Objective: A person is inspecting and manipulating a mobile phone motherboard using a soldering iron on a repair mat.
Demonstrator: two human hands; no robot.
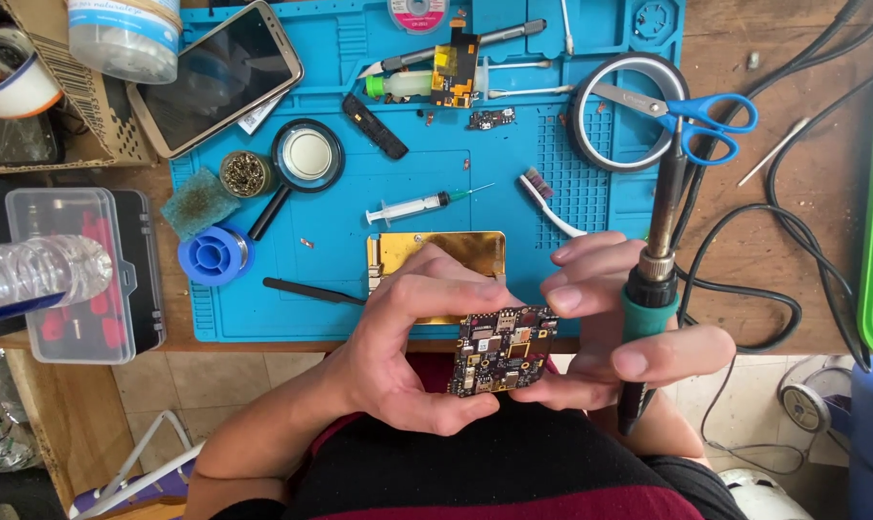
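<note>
Just off the near edge of the blue work mat [263,318], over the person's lap, both hands hold a small dark circuit board [503,351]. It is nearly square and tilts a little, its right side raised, with its component face turned up toward the camera; its slightly longer axis runs left to right. The left hand [408,337] curls around the board's left side, its fingers closed over the top and its thumb under the lower edge. The right hand [615,323] pinches the board's right edge with its fingers while also clasping a soldering iron [656,260] against the palm. The iron's long axis runs almost vertically in the view, green grip low in the hand, metal barrel pointing away toward the scissors [687,111] and tape roll [581,120]. On the mat just beyond the hands lie a gold-coloured plate [436,252], a syringe [412,206], a toothbrush [550,204] and black tweezers [311,291].
</note>
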